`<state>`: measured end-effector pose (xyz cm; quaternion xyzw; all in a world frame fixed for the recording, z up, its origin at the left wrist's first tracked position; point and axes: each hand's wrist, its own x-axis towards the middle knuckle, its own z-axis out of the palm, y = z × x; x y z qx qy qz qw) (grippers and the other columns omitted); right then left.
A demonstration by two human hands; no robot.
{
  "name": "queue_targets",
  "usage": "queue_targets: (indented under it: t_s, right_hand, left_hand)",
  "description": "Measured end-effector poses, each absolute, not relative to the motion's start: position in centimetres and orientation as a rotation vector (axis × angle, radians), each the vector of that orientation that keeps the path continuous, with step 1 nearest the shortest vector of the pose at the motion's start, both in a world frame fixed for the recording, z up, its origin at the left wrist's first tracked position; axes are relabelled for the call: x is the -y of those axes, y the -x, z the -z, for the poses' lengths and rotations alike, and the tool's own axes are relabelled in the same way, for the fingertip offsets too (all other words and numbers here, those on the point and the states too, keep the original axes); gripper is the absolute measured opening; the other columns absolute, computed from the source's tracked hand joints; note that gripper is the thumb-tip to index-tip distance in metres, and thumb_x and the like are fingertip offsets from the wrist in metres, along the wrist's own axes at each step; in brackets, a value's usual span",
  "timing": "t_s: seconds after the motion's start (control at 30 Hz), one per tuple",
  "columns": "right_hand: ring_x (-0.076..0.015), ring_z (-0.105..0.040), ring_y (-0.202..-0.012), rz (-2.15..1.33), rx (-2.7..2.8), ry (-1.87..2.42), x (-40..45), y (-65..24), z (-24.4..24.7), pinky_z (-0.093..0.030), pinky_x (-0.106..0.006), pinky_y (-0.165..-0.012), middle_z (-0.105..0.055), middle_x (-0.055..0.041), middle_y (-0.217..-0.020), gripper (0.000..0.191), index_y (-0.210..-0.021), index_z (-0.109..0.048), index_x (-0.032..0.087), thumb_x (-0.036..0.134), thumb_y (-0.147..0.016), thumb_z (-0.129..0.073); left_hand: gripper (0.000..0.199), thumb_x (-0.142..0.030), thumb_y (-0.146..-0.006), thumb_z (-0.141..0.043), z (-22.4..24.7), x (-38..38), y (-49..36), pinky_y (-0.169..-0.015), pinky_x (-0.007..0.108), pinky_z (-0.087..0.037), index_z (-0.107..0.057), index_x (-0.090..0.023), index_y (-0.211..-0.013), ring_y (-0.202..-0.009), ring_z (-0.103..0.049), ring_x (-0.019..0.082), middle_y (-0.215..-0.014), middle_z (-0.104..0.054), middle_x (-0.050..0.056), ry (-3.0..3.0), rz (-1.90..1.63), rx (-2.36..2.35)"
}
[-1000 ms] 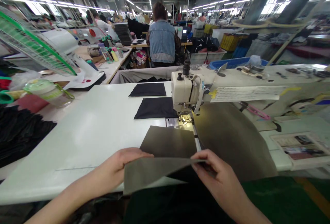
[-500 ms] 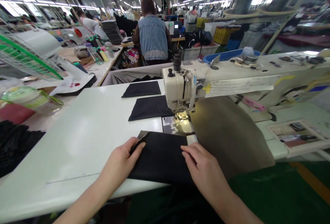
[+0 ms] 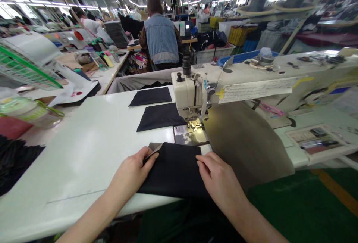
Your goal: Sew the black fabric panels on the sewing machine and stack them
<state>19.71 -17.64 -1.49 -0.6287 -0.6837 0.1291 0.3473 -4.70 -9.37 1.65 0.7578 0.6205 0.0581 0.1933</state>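
A black fabric piece (image 3: 175, 172) lies at the front edge of the white sewing table (image 3: 78, 153), its lower part reaching over the edge. My left hand (image 3: 140, 166) pinches its left side between thumb and fingers, where a greyish-brown underside shows at the folded-up corner. On the opposite side, my right hand (image 3: 214, 166) pinches the right edge near the upper corner. Just beyond the fabric is the sewing machine (image 3: 187, 93), with its lit needle plate and presser foot (image 3: 195, 125). The fabric's top edge sits short of the foot.
Two black fabric pieces (image 3: 159, 116) rest left of the machine head. A brown sheet (image 3: 243, 142) covers the table's right part, beside a tool tray (image 3: 316, 144). Left are a fan (image 3: 30, 60), a lidded container (image 3: 30, 108) and dark cloth (image 3: 16, 161). A person in a denim vest (image 3: 162, 37) sits ahead.
The whole view has shifted slightly, so the surroundings sit a little further left. Both hands keep their pinch on the black fabric, and its left corner is lifted slightly differently.
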Motion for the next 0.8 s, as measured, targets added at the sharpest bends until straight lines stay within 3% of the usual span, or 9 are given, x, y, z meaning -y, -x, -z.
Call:
queue_targets:
  t_s: [0.33,0.5,0.57,0.63,0.7,0.8]
  right_hand:
    - [-0.0202,-0.070,-0.076,-0.160,1.875,1.628,18.1,-19.3,2.4,-0.054,-0.032,-0.069,-0.067,-0.0058,-0.089,0.029,-0.103,-0.069,0.017,0.019,-0.102,-0.040]
    - [-0.0201,-0.068,-0.075,-0.133,1.898,1.592,18.2,-19.4,2.7,-0.053,-0.034,-0.068,-0.065,-0.0056,-0.088,0.031,-0.104,-0.067,0.018,0.024,-0.105,-0.036]
    - [-0.0224,-0.068,-0.080,-0.122,1.916,1.583,18.1,-19.3,2.7,-0.054,-0.036,-0.071,-0.064,-0.0074,-0.091,0.029,-0.103,-0.067,0.018,0.022,-0.104,-0.038]
    - [-0.0247,-0.067,-0.088,-0.118,1.965,1.534,17.9,-19.2,2.6,-0.055,-0.039,-0.077,-0.065,-0.0098,-0.096,0.028,-0.102,-0.067,0.018,0.016,-0.101,-0.040]
    - [-0.0251,-0.066,-0.092,-0.117,2.045,1.446,17.6,-19.3,2.6,-0.056,-0.040,-0.081,-0.067,-0.0109,-0.101,0.032,-0.103,-0.068,0.017,0.006,-0.096,-0.039]
    - [-0.0238,-0.067,-0.094,-0.131,2.157,1.359,16.7,-19.6,2.2,-0.058,-0.039,-0.082,-0.070,-0.0101,-0.102,0.042,-0.107,-0.069,0.016,-0.004,-0.089,-0.038]
  left_hand:
    - [0.026,-0.038,-0.100,-0.043,-2.9,8.7,4.8,-0.063,0.029,-0.039,-0.051,-0.024,-0.079,-0.068,-0.066,0.023,-0.068,-0.065,0.002,-2.070,-0.095,-1.896]
    - [0.021,-0.033,-0.101,-0.049,-2.9,8.6,4.8,-0.066,0.029,-0.043,-0.059,-0.021,-0.087,-0.072,-0.068,0.023,-0.072,-0.069,0.004,-2.079,0.052,-1.957]
    - [0.021,-0.033,-0.101,-0.048,-2.8,8.8,4.8,-0.069,0.032,-0.049,-0.063,-0.018,-0.101,-0.077,-0.071,0.025,-0.084,-0.073,0.008,-2.137,0.080,-2.004]
    - [0.028,-0.026,-0.100,-0.046,-2.5,9.1,4.9,-0.081,0.040,-0.054,-0.061,-0.017,-0.121,-0.098,-0.071,0.030,-0.111,-0.073,0.014,-2.372,-0.034,-1.888]
    - [0.041,-0.014,-0.097,-0.042,-2.1,9.4,4.9,-0.102,0.048,-0.050,-0.058,-0.020,-0.134,-0.128,-0.058,0.032,-0.141,-0.060,0.015,-2.685,-0.218,-1.426]
    - [0.049,-0.010,-0.098,-0.040,-1.4,10.1,4.3,-0.120,0.044,-0.037,-0.053,-0.023,-0.143,-0.150,-0.035,0.025,-0.159,-0.043,0.008,-2.769,-0.246,-0.752]
